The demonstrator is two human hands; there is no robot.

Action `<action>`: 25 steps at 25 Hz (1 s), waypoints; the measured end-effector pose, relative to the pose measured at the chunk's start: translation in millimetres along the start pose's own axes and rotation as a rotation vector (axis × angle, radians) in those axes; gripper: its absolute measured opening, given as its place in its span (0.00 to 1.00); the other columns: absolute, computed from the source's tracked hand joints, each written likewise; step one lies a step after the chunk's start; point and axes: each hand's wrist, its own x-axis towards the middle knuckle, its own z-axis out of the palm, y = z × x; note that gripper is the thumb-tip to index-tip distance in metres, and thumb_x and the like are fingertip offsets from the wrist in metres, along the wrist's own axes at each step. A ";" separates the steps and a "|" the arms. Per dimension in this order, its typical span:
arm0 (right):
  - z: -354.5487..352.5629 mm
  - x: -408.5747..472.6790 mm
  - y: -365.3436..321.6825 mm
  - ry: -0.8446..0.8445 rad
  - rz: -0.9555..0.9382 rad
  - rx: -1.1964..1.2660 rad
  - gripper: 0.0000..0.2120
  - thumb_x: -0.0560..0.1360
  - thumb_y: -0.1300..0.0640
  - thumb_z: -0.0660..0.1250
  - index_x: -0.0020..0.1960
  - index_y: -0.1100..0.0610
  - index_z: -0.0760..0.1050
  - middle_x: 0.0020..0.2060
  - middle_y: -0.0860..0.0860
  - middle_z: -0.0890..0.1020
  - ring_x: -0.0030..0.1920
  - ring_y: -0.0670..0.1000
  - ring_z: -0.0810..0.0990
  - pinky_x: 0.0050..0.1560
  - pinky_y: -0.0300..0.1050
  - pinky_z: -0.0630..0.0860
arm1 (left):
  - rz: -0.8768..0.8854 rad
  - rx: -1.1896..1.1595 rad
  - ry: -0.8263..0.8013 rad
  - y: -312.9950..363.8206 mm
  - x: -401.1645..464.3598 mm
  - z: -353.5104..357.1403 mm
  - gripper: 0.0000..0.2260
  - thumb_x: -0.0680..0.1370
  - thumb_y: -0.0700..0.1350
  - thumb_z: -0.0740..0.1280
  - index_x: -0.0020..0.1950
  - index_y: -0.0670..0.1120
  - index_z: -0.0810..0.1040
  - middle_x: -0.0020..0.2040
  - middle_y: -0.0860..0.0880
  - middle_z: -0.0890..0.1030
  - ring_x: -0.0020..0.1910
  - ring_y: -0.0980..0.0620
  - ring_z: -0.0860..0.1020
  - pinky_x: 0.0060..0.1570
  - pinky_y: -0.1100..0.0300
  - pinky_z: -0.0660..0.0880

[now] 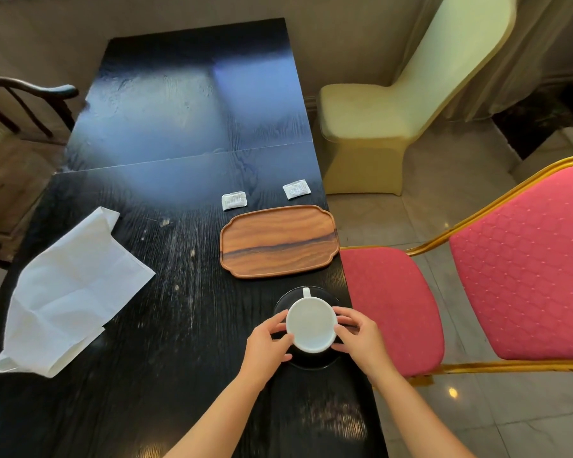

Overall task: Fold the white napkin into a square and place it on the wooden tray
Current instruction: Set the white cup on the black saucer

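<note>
The white napkin (70, 292) lies unfolded and creased on the left side of the black table, one corner hanging near the left edge. The empty wooden tray (278, 241) rests near the table's right edge, far from the napkin. In front of the tray, a white cup (311, 323) stands on a black saucer (315, 360). My left hand (268, 342) touches the cup's left side and the saucer, and my right hand (358, 338) holds the right side. Both hands are well to the right of the napkin.
Two small white sachets (234, 200) (296, 189) lie just beyond the tray. A red padded chair (391, 309) and a cream covered chair (364, 127) stand along the table's right side. A dark wooden chair (20, 104) is at the left.
</note>
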 end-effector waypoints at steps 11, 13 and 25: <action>-0.6 -3.0 -4.9 0.002 -0.013 -0.074 0.13 0.74 0.64 0.65 0.55 0.51 0.76 0.48 0.51 0.80 0.49 0.49 0.79 0.44 0.46 0.81 | 0.069 0.084 0.033 -1.8 -1.6 0.7 0.22 0.75 0.40 0.68 0.67 0.52 0.71 0.61 0.48 0.78 0.54 0.52 0.78 0.47 0.58 0.79; -2.8 -3.8 -8.8 0.002 0.004 -0.126 0.13 0.74 0.64 0.65 0.56 0.53 0.76 0.48 0.53 0.81 0.48 0.49 0.79 0.46 0.48 0.80 | 0.096 0.166 0.039 2.2 -3.5 -4.6 0.21 0.75 0.43 0.68 0.68 0.51 0.70 0.60 0.49 0.79 0.50 0.56 0.78 0.50 0.60 0.77; 121.2 -40.5 -110.3 -0.123 -0.732 -0.963 0.17 0.73 0.53 0.64 0.62 0.53 0.74 0.53 0.51 0.79 0.56 0.55 0.75 0.56 0.51 0.70 | 0.443 0.890 0.352 20.1 -69.2 -168.1 0.14 0.77 0.51 0.62 0.61 0.49 0.75 0.50 0.52 0.81 0.47 0.53 0.78 0.48 0.60 0.74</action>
